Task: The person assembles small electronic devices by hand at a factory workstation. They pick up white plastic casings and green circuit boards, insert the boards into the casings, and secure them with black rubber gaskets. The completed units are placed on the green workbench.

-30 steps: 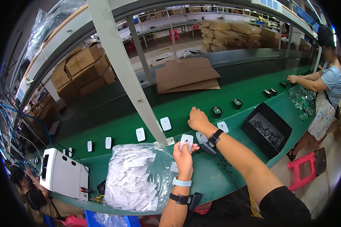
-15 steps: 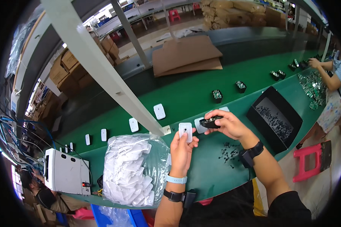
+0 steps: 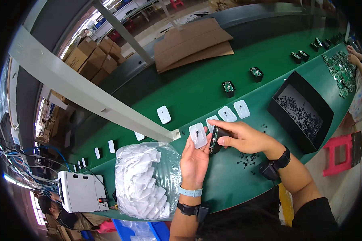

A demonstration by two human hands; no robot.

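My left hand, palm up, holds a shallow white plastic cover between thumb and fingers. A small black part with a round head lies inside that cover. Just to the right, my right hand grips a black plastic housing tipped on its side, its green circuit board facing the cover. The housing is close to my left fingertips; whether they touch is unclear. Behind my hands lie more white covers with small black parts in them, one partly hidden. Loose black parts are scattered below my right hand.
A black bin of small black parts stands right. Left is a clear bag of white covers, beside a white machine. Black housings with boards and white-topped units sit along the green belt. A metal post rises nearby.
My right hand has turned the black housing from nearly level onto its side, board toward the cover. My left thumb has moved off the part inside the cover to its edge. The view has shifted.
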